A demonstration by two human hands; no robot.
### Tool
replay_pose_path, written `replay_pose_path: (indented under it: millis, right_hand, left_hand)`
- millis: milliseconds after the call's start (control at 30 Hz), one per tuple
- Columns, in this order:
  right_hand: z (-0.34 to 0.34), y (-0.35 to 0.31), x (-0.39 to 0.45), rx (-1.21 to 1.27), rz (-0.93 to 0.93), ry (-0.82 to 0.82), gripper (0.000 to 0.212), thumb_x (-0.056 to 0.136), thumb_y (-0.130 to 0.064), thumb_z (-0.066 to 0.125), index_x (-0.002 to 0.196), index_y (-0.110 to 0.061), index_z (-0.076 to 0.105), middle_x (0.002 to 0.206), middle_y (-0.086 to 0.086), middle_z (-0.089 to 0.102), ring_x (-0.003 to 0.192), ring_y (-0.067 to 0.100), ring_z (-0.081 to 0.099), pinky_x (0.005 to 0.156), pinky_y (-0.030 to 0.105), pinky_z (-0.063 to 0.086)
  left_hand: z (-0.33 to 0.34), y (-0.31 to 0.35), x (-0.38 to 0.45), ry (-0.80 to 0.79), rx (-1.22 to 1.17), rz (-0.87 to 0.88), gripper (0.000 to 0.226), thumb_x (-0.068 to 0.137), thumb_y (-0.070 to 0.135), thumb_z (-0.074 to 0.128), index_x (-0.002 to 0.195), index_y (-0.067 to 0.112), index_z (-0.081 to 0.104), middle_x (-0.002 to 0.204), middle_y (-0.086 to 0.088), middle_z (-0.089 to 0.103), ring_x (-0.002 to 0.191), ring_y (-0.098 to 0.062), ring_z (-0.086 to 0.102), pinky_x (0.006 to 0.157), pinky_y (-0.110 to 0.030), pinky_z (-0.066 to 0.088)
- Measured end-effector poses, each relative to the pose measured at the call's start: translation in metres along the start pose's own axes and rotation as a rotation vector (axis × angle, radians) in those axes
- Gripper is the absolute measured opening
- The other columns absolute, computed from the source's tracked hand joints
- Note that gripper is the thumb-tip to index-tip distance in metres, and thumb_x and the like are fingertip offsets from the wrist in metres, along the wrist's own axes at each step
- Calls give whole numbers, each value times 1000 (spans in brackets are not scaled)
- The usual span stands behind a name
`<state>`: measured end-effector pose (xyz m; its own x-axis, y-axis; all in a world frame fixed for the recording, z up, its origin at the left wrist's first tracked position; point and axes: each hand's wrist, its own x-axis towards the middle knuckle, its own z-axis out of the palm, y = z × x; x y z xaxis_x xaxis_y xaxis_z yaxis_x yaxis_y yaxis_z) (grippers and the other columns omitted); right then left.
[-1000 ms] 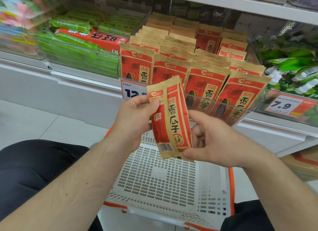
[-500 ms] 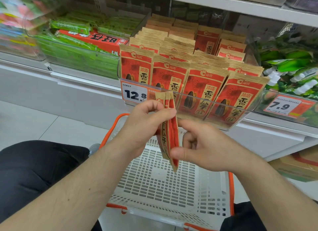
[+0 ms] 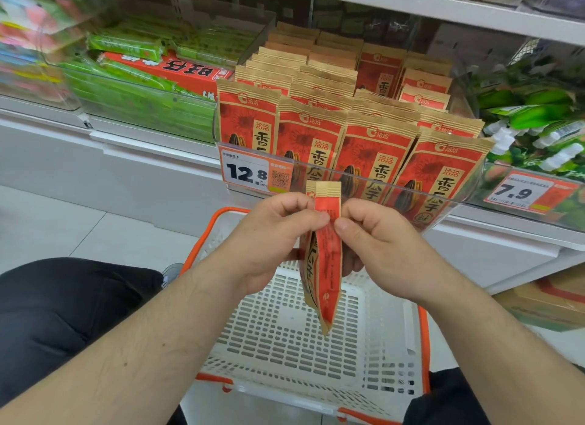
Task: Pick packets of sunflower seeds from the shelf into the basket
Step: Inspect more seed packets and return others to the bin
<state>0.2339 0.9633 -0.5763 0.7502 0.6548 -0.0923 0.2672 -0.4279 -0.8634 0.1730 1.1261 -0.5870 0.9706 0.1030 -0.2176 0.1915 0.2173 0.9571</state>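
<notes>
Over the white basket [image 3: 392, 336], near the centre of the view, both hands hold one sunflower seed packet [image 3: 327, 266] upright and turned edge-on to the camera, its lower tip hanging above the basket's perforated floor without touching it. The left hand [image 3: 272, 244] comes in from seven o'clock, its fingers [image 3: 294, 203] curled round the packet's left face and the thumb pressing the red edge. The right hand [image 3: 380, 244] comes in from four o'clock and pinches the same edge from the other side, its fingers folded narrow against the packet. The basket, trimmed with an orange rim [image 3: 424, 345], shows only its slotted bottom and walls; no packet lies in the part that can be seen. At twelve o'clock from the hands, a clear shelf bin [image 3: 456, 207] holds the remaining seed packets [image 3: 370, 146], standing upright in several rows front to back, four across at the front. A price tag reading 12.8 [image 3: 247, 171] is fixed to the bin's front at its left end. At ten o'clock another clear bin [image 3: 79, 85] holds green wrapped bars [image 3: 126, 44] with a red box [image 3: 171, 68] lying on top of them. At two o'clock, green packages [image 3: 535, 107] sit behind a 7.9 price tag [image 3: 519, 191].
</notes>
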Motion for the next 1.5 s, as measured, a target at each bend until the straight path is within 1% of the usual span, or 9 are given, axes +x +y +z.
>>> replay_pose_path:
  millis: [100,267,367,500,867,1033,1233,1367,1500]
  right_hand:
    - [-4,-4,-3,-2,4,-112,11,85,-14,67,83,-8,58,81,21,67,72,40,66,66,50,57]
    - [-4,-6,-6,-74,-1,-191,17,82,-23,63,71,-14,53,77,10,68,75,26,70,75,57,55]
    - [-6,-8,-8,-102,25,-233,20,82,-20,74,83,-19,54,79,8,70,72,28,68,70,57,55]
    - [-8,-14,-12,-174,98,-368,48,78,-15,81,102,-29,42,80,5,75,72,25,72,71,55,57]
    - [-15,-15,-12,-61,46,-392,46,84,4,73,111,-18,42,79,12,74,70,24,73,74,48,60]
    - [-12,-11,-9,54,-70,-198,29,76,-17,77,94,-13,55,68,13,64,59,32,55,60,51,49]
    - [-7,-7,-9,33,-107,-212,30,75,-2,79,95,2,56,75,21,57,62,19,54,62,50,51]
    - [-6,-7,-9,172,-137,-240,37,74,-23,72,88,6,54,70,11,53,63,17,50,58,40,47]
    - [-8,-9,-5,402,-94,-213,56,82,-40,53,86,15,57,68,9,59,61,22,55,57,32,48]
  left_hand:
    - [-2,2,1,27,-36,-12,15,92,8,59,77,11,59,73,-9,63,76,-24,59,72,-43,50]
    - [-3,2,3,35,-51,-2,19,92,7,58,75,13,57,66,-4,63,70,-21,58,71,-42,50]
    - [-4,2,3,50,-69,0,13,93,9,57,81,10,57,69,-6,63,72,-21,58,71,-42,50]
    - [-6,5,4,89,-145,-1,11,95,12,55,103,9,61,90,-19,62,80,-27,60,68,-43,54]
    - [-6,4,5,94,-199,-37,15,96,14,52,108,12,60,92,-18,58,89,-33,57,73,-47,51]
    - [-6,1,4,17,-224,7,34,82,21,67,112,10,57,92,-20,59,86,-30,57,71,-46,54]
    - [-6,-11,2,-115,-67,175,25,59,23,82,66,23,58,82,-2,67,75,-21,62,70,-36,54]
    - [-5,-12,1,-122,23,305,29,57,21,82,60,29,55,92,8,68,87,-11,63,76,-27,53]
    - [-4,-12,-1,-149,129,387,31,56,18,81,63,30,54,118,-11,59,120,-9,57,91,-25,48]
